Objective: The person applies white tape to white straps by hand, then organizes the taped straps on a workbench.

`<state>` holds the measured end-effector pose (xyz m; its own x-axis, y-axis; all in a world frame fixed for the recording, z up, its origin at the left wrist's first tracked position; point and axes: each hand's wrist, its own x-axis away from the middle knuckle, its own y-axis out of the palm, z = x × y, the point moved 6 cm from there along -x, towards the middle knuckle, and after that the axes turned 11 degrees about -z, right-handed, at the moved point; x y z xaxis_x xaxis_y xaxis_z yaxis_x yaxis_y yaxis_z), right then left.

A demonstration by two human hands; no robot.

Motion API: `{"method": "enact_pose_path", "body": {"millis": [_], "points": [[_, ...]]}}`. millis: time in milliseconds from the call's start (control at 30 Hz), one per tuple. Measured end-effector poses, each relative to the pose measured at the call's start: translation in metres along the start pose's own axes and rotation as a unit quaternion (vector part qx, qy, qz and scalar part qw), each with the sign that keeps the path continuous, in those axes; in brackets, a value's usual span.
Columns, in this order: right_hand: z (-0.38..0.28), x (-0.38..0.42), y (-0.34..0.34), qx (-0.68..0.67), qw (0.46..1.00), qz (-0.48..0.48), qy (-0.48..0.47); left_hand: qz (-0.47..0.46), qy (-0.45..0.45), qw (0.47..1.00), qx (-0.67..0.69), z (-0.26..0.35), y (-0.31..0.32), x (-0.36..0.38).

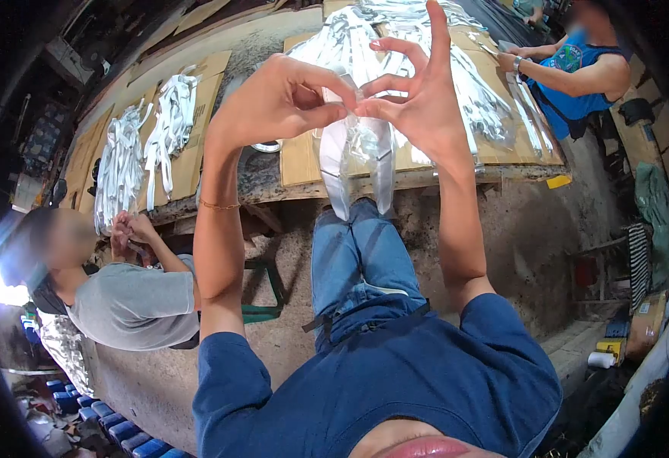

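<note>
My left hand (pixel 292 99) and my right hand (pixel 422 103) meet at the top centre, each with thumb and index finger pinched on a clear plastic piece (pixel 363 141). The other fingers of my right hand are raised and spread. White strips with dark marks (pixel 335 164) hang below the pinch, over the table's front edge. Behind my hands, a pile of white strips (pixel 342 46) lies on the cardboard-covered table (pixel 300 169). The exact spot held between the fingertips is too small to make out.
Two bundles of white strips (pixel 173 114) lie on cardboard at the left. A person in grey (pixel 132 305) sits at the lower left, and a person in a blue top (pixel 578 72) works at the upper right. A white roll (pixel 601 359) is at the lower right.
</note>
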<state>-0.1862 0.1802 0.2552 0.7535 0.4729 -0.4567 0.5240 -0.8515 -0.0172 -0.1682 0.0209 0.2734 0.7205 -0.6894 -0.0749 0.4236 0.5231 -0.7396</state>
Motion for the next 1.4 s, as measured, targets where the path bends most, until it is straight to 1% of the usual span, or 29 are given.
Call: {"method": "enact_pose_path", "body": {"millis": [67,100,133,167,200,267,300,333,400,433,467,500,533,567,700,767,900,967,1000,1067,1200,1367,1400], "points": [[0.0,0.0,0.002,-0.005,1.0,-0.007,0.01,0.045,0.04,0.998,0.005,-0.003,0.0,0.001],[0.003,-0.002,0.008,-0.004,1.0,-0.007,0.01,0.045,0.04,0.998,0.005,-0.006,0.003,0.001],[-0.001,-0.001,0.006,0.069,0.991,0.097,-0.059,0.07,0.049,0.996,0.017,-0.008,0.002,0.003],[-0.002,0.002,-0.001,0.104,0.979,0.146,-0.095,0.095,0.057,0.993,0.028,-0.01,0.002,0.004],[-0.003,0.006,-0.007,0.141,0.962,0.198,-0.127,0.095,0.057,0.993,0.028,-0.014,0.004,0.006],[-0.006,0.014,-0.035,0.132,0.954,0.196,-0.185,0.142,0.069,0.987,0.014,-0.017,0.002,0.011],[-0.009,0.023,-0.033,0.085,0.952,0.223,-0.192,0.144,0.069,0.987,0.013,-0.016,0.003,0.012],[-0.009,0.028,-0.03,0.084,0.952,0.221,-0.192,0.161,0.068,0.984,0.021,-0.014,0.004,0.014],[-0.005,0.03,-0.016,0.022,0.972,0.13,-0.194,0.179,0.065,0.981,0.03,-0.013,0.005,0.017],[-0.009,0.033,-0.009,-0.024,0.968,0.124,-0.218,0.188,0.024,0.981,0.036,-0.016,0.006,0.018],[-0.009,0.034,-0.008,-0.023,0.968,0.124,-0.218,0.197,-0.018,0.979,0.042,-0.02,0.007,0.019],[-0.01,0.034,-0.005,-0.029,0.967,0.107,-0.23,0.197,-0.018,0.979,0.041,-0.021,0.01,0.017],[-0.011,0.035,-0.002,-0.034,0.965,0.09,-0.244,0.226,-0.002,0.972,0.064,-0.024,0.013,0.017],[-0.011,0.034,0.002,-0.059,0.97,0.066,-0.228,0.255,0.015,0.963,0.086,-0.027,0.014,0.019],[-0.007,0.028,0.004,-0.032,0.963,0.046,-0.262,0.275,-0.011,0.958,0.076,-0.036,0.02,0.023],[-0.007,0.027,0.002,0.008,0.964,0.056,-0.258,0.288,0.006,0.953,0.092,-0.036,0.021,0.026],[-0.008,0.026,0.001,0.029,0.961,0.047,-0.272,0.306,0.014,0.947,0.1,-0.034,0.024,0.027],[-0.013,0.026,0.003,0.01,0.953,0.002,-0.304,0.347,0.035,0.931,0.109,-0.035,0.023,0.029],[-0.014,0.027,0.004,0.01,0.952,0.002,-0.304,0.347,0.035,0.931,0.109,-0.035,0.024,0.029],[-0.007,0.023,0.011,-0.054,0.974,-0.033,-0.217,0.362,0.042,0.925,0.111,-0.033,0.026,0.032],[0.006,0.015,0.017,-0.043,0.981,-0.024,-0.185,0.38,0.044,0.917,0.11,-0.028,0.031,0.032],[0.005,0.015,0.023,0.004,0.988,0.042,-0.148,0.42,0.053,0.902,0.086,-0.022,0.035,0.034],[0.004,0.015,0.025,0.004,0.988,0.042,-0.149,0.421,0.054,0.901,0.085,-0.022,0.035,0.033]]}}
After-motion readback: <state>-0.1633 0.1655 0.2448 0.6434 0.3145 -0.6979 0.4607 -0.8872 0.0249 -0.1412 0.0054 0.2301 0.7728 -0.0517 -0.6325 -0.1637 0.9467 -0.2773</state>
